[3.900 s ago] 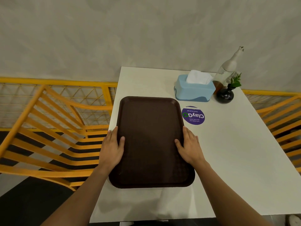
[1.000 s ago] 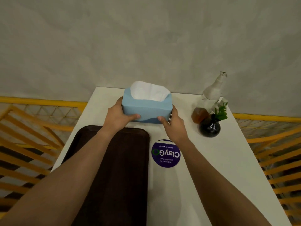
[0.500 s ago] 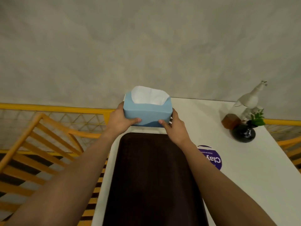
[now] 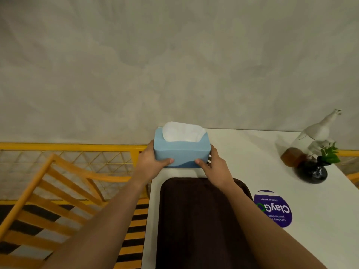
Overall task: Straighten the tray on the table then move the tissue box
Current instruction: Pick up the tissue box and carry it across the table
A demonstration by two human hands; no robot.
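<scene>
A light blue tissue box [image 4: 181, 152] with white tissue sticking out of its top sits at the far left corner of the white table [image 4: 242, 152], just beyond the tray. My left hand [image 4: 150, 164] grips its left end and my right hand [image 4: 215, 169] grips its right end, thumbs on the near face. The dark brown tray [image 4: 196, 220] lies lengthwise along the table's left side, its edges parallel to the table edge. My forearms cross over it.
A black round vase with a green sprig [image 4: 312, 171] and a glass bottle of brown liquid [image 4: 303, 148] stand at the far right. A purple round sticker [image 4: 274, 208] lies right of the tray. Yellow chairs and railing [image 4: 68, 167] stand left of the table.
Both hands left the tray, took the tissue box and carried it leftward from the table's middle-back to the far left corner beyond the tray, lowering it there.
</scene>
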